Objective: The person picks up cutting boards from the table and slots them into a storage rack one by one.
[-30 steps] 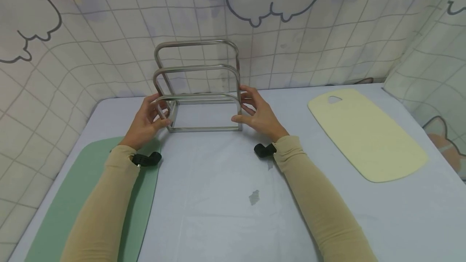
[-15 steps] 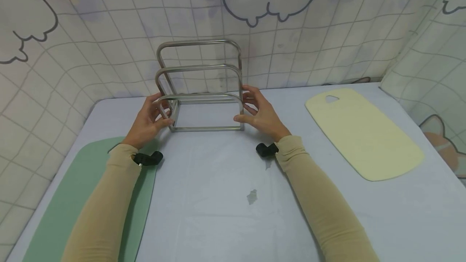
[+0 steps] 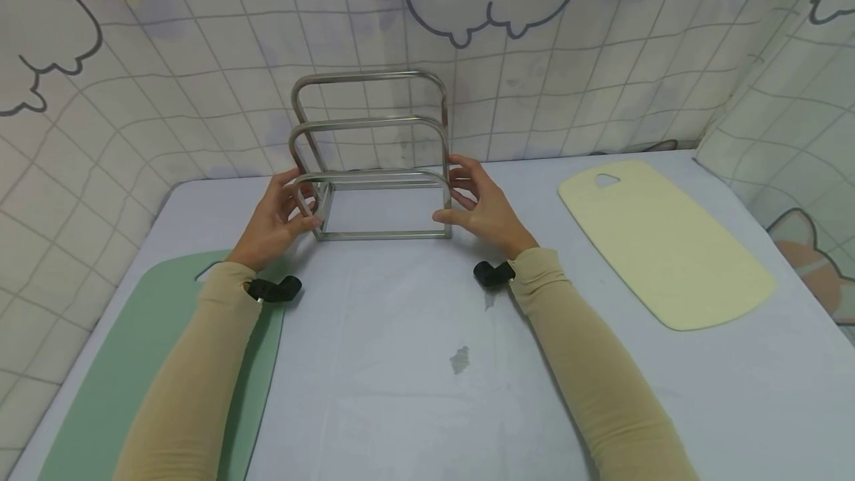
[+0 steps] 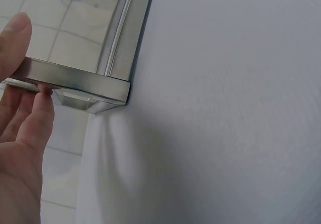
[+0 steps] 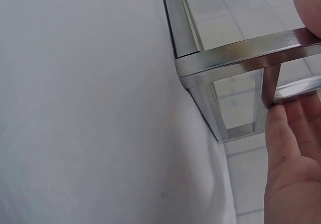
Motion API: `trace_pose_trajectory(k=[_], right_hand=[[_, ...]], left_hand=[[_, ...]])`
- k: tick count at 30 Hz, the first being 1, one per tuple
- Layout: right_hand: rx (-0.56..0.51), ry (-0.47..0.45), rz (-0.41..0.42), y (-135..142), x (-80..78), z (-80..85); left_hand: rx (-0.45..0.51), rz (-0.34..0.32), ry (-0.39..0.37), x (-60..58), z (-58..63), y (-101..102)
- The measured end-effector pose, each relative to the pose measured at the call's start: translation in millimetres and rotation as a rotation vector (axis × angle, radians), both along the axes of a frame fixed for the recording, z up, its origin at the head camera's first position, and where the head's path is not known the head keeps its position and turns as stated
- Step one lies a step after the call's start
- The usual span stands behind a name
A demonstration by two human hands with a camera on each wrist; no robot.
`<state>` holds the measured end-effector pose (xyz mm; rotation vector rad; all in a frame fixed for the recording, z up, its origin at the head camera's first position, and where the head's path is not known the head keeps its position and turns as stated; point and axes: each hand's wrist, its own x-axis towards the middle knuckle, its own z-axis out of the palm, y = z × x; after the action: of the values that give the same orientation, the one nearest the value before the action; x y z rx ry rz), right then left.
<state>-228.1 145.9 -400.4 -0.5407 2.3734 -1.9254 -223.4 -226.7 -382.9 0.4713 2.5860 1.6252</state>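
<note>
A silver metal rack with three upright loops stands at the back of the table, close to the patterned curtain. My left hand grips its left side, thumb at the front loop and fingers behind; the left wrist view shows the thumb over the metal bar. On the right side, my right hand holds the rack the same way, and in the right wrist view its fingers touch the frame from the outer side. Both of its lower front corners appear at table level.
A green cutting board lies at the left, partly under my left forearm. A pale yellow cutting board with a handle hole lies at the right. The white table has a small grey patch. A grid-patterned curtain borders the back.
The rack and both hands appear slightly further right in the head view, while the boards and curtain shift slightly left. Both hands keep their hold on the rack.
</note>
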Motion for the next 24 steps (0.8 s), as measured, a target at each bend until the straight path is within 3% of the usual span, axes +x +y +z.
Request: trace_pose_trajectory(k=[24], right_hand=[[-0.001, -0.017, -0.019, 17, 3.2, 0.3]], left_hand=[[0.034, -0.030, 0.001, -1.3, -0.2, 17]])
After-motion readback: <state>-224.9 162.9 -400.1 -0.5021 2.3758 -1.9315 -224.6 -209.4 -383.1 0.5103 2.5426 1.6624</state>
